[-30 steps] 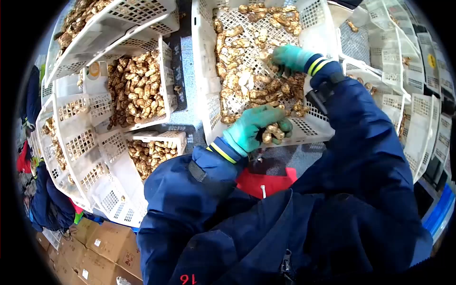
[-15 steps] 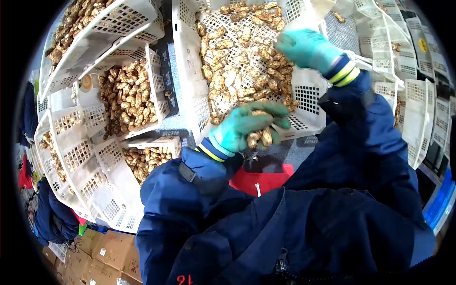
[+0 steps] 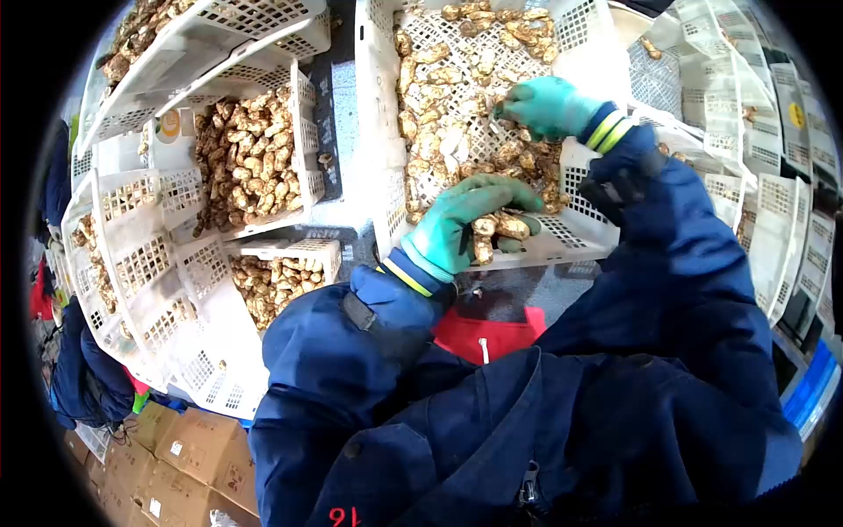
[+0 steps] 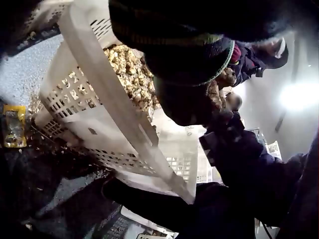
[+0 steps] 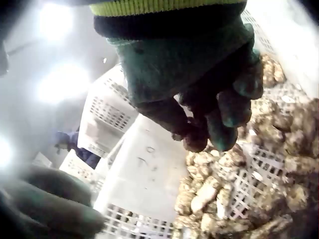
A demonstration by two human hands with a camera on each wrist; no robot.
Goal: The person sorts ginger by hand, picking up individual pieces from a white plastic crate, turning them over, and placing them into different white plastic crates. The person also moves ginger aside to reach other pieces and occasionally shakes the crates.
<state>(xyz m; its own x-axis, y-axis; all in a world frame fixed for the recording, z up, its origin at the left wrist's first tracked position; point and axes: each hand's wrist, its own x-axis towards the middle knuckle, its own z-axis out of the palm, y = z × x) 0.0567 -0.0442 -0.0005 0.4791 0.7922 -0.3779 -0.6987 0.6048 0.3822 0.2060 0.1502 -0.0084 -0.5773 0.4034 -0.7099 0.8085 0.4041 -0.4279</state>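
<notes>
My gloved left hand (image 3: 470, 220) grips several brown-and-cream mushrooms (image 3: 500, 230) at the near edge of a white slatted crate (image 3: 379, 123). Their stubby stems stick out past the fingers of the green glove. Over the middle of that crate, my gloved right hand (image 3: 546, 107) reaches down, fingertips right at the loose mushrooms (image 3: 430, 140). In the right wrist view its fingers are bent and the thumb lies close to them; I cannot tell whether something is pinched there. The left hand is mostly dark in the left wrist view, with some mushrooms (image 4: 215, 94) beside it.
To the left stand more crates, one heaped with mushrooms (image 3: 250, 162) and a smaller one (image 3: 277, 281) nearer me. Stacked white crates (image 3: 773, 228) line the right side. Cardboard boxes (image 3: 189, 448) lie at the lower left. A red cloth (image 3: 492, 334) shows by my body.
My right hand lifted toward the crate's right side half a second ago and is now back down over the mushrooms. My left hand stays near the front edge, its mushrooms turned differently.
</notes>
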